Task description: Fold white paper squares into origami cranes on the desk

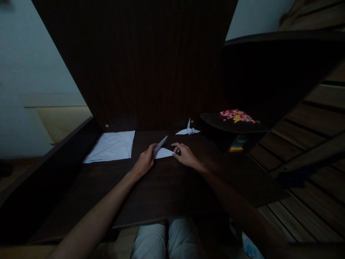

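Observation:
Between my hands is a partly folded piece of white paper [163, 153], with one narrow flap standing up and a pointed part reaching right. My left hand [146, 160] grips its left end, fingers closed around the fold. At the right tip, my right hand [184, 154] pinches the paper's point between thumb and finger, the other fingers curled. Just beyond stands a finished white paper crane [188, 130] with its wings spread. A stack of white paper sheets [111, 145] lies to the left of my left hand.
Everything rests on a dark wooden desk [161, 194] with a raised left side panel [51, 165] and a tall back panel [151, 64]. On a small curved shelf [212, 120] at right lies a pile of colourful small pieces [237, 116]. Below it is a small box with a yellow-orange band [236, 148].

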A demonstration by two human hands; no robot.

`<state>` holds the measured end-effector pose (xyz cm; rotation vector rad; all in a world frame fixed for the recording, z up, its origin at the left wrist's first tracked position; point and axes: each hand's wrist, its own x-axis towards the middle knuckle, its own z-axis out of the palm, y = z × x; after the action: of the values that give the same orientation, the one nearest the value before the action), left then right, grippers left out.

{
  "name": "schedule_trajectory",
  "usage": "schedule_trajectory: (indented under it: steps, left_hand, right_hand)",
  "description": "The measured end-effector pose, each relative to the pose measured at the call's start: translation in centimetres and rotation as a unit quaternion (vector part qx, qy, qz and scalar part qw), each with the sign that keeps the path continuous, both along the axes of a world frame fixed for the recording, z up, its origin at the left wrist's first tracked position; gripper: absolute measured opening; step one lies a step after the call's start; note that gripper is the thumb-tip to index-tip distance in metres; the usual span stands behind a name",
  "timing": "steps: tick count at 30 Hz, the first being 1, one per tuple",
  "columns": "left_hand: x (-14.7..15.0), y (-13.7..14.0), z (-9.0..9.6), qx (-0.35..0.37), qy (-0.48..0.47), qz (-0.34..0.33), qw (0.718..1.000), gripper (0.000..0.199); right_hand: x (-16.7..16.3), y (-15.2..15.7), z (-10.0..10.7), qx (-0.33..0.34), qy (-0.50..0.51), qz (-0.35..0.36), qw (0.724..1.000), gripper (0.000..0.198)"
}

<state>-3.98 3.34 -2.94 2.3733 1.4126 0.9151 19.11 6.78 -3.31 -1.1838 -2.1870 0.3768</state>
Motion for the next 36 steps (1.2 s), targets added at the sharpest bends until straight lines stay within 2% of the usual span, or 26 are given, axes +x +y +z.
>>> schedule_trajectory:
  steps: [4, 9, 14, 19, 24, 28, 33, 36]
  left_hand:
    - [0.0, 0.2, 0.1, 0.053, -0.063, 0.072, 0.994, 0.036]
    - [-0.3, 0.5, -0.4, 0.075, -0.019, 0.095, 0.992, 0.022]
    - [-0.8, 1.0, -1.0, 0.053, 0.057, 0.077, 0.994, 0.025]
    - [-0.8, 0.9, -0.4, 0.031, 0.092, -0.001, 0.995, 0.041]
    - [-0.6, 0.5, 0.1, -0.01, 0.072, -0.057, 0.996, 0.047]
    - [-0.5, 0.3, 0.3, -0.025, 0.042, -0.079, 0.996, 0.052]
    - [-0.5, 0.2, 0.4, -0.041, 0.024, -0.101, 0.994, 0.053]
    - [-0.4, 0.1, 0.4, -0.047, 0.029, -0.113, 0.992, 0.046]
  right_hand:
    - [0.0, -0.1, 0.1, 0.017, -0.036, 0.015, 0.999, 0.02]
    - [0.0, -0.1, 0.1, 0.027, -0.045, 0.021, 0.998, 0.01]
    - [-0.1, -0.4, 0.5, 0.018, -0.04, 0.018, 0.999, 0.008]
    - [-0.1, -0.3, 0.7, -0.025, 0.031, 0.029, 0.999, 0.003]
    - [-0.1, 0.1, 0.6, -0.123, 0.125, 0.015, 0.984, 0.009]
    - [-0.1, 0.4, 0.5, -0.187, 0.184, 0.055, 0.963, 0.017]
    - [-0.1, 0.4, 0.3, -0.227, 0.227, 0.091, 0.943, 0.026]
    - [-0.1, 0.2, 0.3, -0.195, 0.213, 0.095, 0.953, 0.029]
